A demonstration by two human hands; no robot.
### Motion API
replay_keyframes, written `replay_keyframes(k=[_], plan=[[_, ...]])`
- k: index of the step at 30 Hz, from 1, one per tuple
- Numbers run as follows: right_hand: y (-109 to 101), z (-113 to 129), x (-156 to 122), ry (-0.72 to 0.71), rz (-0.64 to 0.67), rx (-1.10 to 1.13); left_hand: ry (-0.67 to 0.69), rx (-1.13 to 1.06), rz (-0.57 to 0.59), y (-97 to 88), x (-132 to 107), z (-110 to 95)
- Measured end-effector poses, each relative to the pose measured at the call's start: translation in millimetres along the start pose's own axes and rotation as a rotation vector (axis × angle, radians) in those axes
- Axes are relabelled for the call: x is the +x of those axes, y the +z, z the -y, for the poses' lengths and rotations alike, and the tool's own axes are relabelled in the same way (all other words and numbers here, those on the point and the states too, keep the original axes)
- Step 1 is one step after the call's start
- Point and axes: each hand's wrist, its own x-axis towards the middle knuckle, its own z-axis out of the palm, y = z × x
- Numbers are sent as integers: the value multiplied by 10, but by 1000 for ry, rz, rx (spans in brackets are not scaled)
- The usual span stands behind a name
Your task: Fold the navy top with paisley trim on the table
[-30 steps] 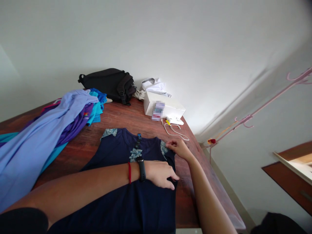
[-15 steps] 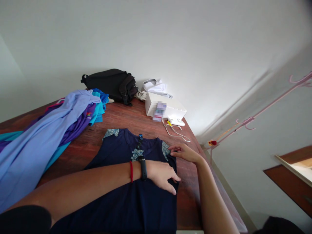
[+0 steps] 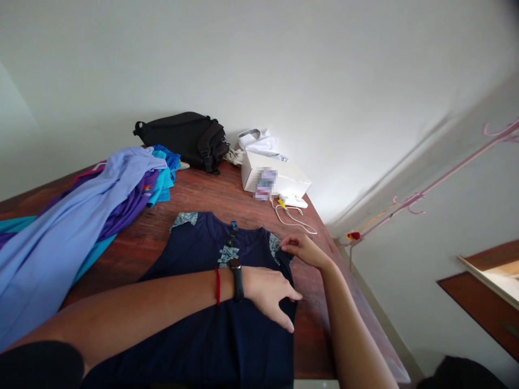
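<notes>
A navy shirt (image 3: 203, 329) with patterned shoulder pieces and a patterned front tab lies spread on the wooden table, its collar away from me. My left hand (image 3: 272, 292) reaches across the shirt's front and rests palm down by its right side edge. Thumb and fingers there are apart, and nothing is gripped. At the right shoulder, my right hand (image 3: 302, 249) has its fingertips pinched on the edge of the patterned sleeve. The shirt's lower part runs out of view, and my left forearm covers some of its middle.
On the left of the wooden table (image 3: 198, 194) lies a pile of lilac, purple and blue clothes (image 3: 101, 200). Behind are a black bag (image 3: 178, 138), a white box (image 3: 284, 175), white cloth (image 3: 259, 141) and a white cable (image 3: 292, 219). A pink rack (image 3: 441, 178) stands to the right.
My right hand's fingers have drawn together onto the sleeve edge. My left thumb has spread a little farther from the fingers. The shirt has barely shifted.
</notes>
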Motion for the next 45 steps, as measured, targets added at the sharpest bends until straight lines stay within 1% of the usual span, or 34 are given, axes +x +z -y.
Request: replay_keyframes(k=[3, 5, 8, 12, 13, 14, 15, 17, 20, 21, 22, 23, 25, 27, 28, 31, 36, 41, 43, 45], plan=[[83, -14, 58, -32, -21, -55, 152, 140, 70, 21, 18, 36], [116, -29, 85, -55, -39, -94, 141, 200, 62, 31, 35, 60], [114, -37, 89, -77, -41, -89, 101, 246, 93, 35, 45, 70], [62, -30, 57, -83, -54, -45, 38, 205, 117, -17, 45, 61], [51, -29, 50, -79, -63, -32, -2, 177, 91, -43, 50, 68], [43, -27, 45, -72, -69, -16, -49, 149, 41, -73, 60, 85], [38, -26, 43, -65, -75, 6, -100, 122, -30, -105, 74, 114], [38, -24, 45, -60, -70, 48, -182, 67, -208, -166, 115, 208], [61, -30, 66, -68, -51, 80, -232, -13, -450, -215, 187, 422], [72, -36, 75, -70, -51, 87, -241, -39, -502, -216, 209, 499], [85, -43, 86, -70, -53, 89, -253, -75, -525, -211, 228, 573], [97, -50, 97, -68, -59, 90, -275, -129, -516, -201, 245, 639], [121, -59, 115, -63, -82, 93, -338, -285, -431, -174, 273, 740], [138, -57, 126, -64, -108, 97, -394, -433, -342, -148, 297, 798], [144, -52, 129, -68, -117, 106, -408, -482, -319, -138, 306, 814], [145, -28, 127, -76, -120, 117, -424, -575, -302, -127, 317, 829], [133, -13, 119, -60, -129, 103, -394, -727, -253, -174, 276, 809], [141, -5, 121, -84, -133, 126, -429, -796, -232, -208, 255, 797], [142, 6, 121, -104, -133, 132, -439, -790, -251, -203, 262, 798], [138, 18, 119, -117, -142, 134, -446, -777, -312, -193, 274, 801]])
